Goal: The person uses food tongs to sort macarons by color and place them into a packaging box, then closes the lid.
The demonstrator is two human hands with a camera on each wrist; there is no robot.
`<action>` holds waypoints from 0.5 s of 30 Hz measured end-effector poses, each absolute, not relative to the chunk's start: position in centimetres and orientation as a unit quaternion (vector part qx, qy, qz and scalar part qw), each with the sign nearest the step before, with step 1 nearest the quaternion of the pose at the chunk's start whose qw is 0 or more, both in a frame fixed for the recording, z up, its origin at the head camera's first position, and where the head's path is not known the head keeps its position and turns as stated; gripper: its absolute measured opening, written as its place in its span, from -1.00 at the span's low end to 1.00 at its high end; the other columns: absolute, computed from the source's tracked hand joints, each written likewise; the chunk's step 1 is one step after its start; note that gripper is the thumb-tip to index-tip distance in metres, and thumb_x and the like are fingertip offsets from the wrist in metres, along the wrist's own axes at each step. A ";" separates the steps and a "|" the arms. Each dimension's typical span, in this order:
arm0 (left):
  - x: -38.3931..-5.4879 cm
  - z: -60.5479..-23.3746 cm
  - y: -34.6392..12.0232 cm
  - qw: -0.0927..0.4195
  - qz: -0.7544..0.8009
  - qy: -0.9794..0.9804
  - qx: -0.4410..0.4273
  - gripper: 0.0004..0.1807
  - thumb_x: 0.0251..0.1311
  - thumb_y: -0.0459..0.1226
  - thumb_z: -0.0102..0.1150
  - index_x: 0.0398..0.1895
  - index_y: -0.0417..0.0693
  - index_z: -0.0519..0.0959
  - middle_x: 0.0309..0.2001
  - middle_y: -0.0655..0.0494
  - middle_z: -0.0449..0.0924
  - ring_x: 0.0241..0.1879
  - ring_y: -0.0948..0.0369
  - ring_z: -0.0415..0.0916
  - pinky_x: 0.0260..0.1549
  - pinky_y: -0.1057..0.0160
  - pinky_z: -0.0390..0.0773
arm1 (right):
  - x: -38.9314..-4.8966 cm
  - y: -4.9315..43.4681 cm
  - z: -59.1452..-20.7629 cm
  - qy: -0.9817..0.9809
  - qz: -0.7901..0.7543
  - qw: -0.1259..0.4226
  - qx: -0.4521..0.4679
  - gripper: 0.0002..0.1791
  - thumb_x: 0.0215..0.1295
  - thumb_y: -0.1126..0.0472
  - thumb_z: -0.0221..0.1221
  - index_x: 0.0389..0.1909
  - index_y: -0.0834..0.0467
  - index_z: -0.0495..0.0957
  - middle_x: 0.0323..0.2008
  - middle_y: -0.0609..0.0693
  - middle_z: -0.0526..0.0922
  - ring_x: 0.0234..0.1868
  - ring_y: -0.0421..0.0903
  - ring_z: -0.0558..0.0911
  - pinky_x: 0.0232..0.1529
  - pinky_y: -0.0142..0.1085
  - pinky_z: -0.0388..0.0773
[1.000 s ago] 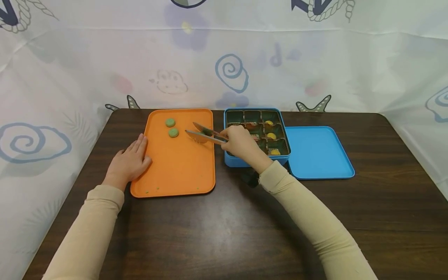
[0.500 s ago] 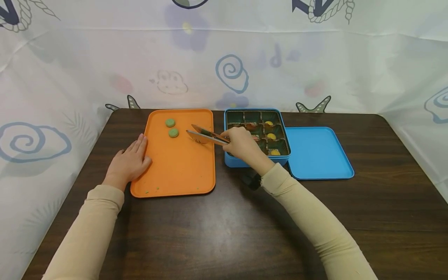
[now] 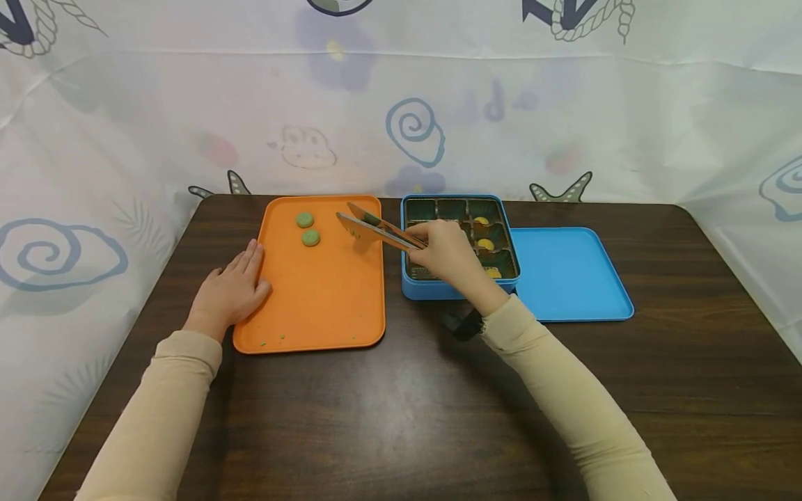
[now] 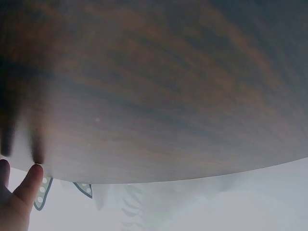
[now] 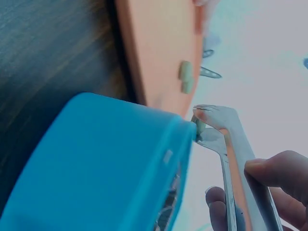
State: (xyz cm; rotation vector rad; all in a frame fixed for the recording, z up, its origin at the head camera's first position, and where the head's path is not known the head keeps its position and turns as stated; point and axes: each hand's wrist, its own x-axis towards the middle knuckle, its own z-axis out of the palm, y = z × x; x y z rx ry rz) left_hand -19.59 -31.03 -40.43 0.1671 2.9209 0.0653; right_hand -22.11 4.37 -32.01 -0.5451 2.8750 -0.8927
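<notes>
My right hand (image 3: 446, 252) grips metal tongs (image 3: 382, 228), held over the right side of the orange tray (image 3: 313, 299). Between the tong tips, the right wrist view shows a small green cookie (image 5: 200, 127), partly hidden by the metal. Two more round green cookies (image 3: 310, 238) lie near the tray's far left corner. My left hand (image 3: 230, 292) rests at the tray's left edge, fingers extended; only its fingertips (image 4: 32, 182) show in the left wrist view. Below the right hand stands a blue box (image 3: 460, 289) with a dark divided insert; yellow pieces (image 3: 485, 244) sit in its right-hand compartments.
A flat blue lid (image 3: 573, 275) lies right of the box. Green crumbs (image 3: 282, 337) dot the tray's near edge. The dark wooden table (image 3: 388, 417) ends at a patterned white cloth (image 3: 263, 90) behind and at the sides.
My right hand has moved right with the tongs, rising slightly off the tray and coming further over the blue box. The left hand has stayed put.
</notes>
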 end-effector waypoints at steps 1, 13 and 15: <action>-19.6 -40.4 -31.0 0.107 0.023 0.992 0.057 -0.28 0.38 -0.08 -0.50 0.50 -0.29 -0.23 0.53 -0.22 -0.28 0.46 -0.23 -0.09 0.32 -0.34 0.07 | -22.1 4.6 -31.9 0.939 -0.295 0.036 -0.173 -0.60 0.22 0.26 0.21 0.11 0.17 0.59 -0.11 0.16 0.72 -0.51 -0.07 0.52 -0.65 -0.44 0.22; -19.6 -40.5 -31.1 0.106 0.019 0.992 0.062 -0.28 0.39 -0.08 -0.51 0.50 -0.28 -0.25 0.53 -0.22 -0.28 0.46 -0.23 -0.07 0.31 -0.33 0.10 | -22.2 8.4 -30.1 0.942 -0.315 -0.017 -0.115 -0.58 0.23 0.22 0.21 0.14 0.14 0.57 -0.01 0.20 0.68 -0.35 0.08 0.70 -0.57 -0.39 0.40; -19.6 -40.7 -31.2 0.106 0.018 0.992 0.062 -0.28 0.39 -0.08 -0.51 0.50 -0.28 -0.25 0.53 -0.22 -0.28 0.46 -0.23 -0.07 0.32 -0.33 0.09 | -22.3 9.1 -30.0 0.944 -0.310 -0.030 -0.109 -0.58 0.23 0.23 0.21 0.13 0.16 0.57 -0.03 0.22 0.69 -0.30 0.11 0.70 -0.61 -0.39 0.34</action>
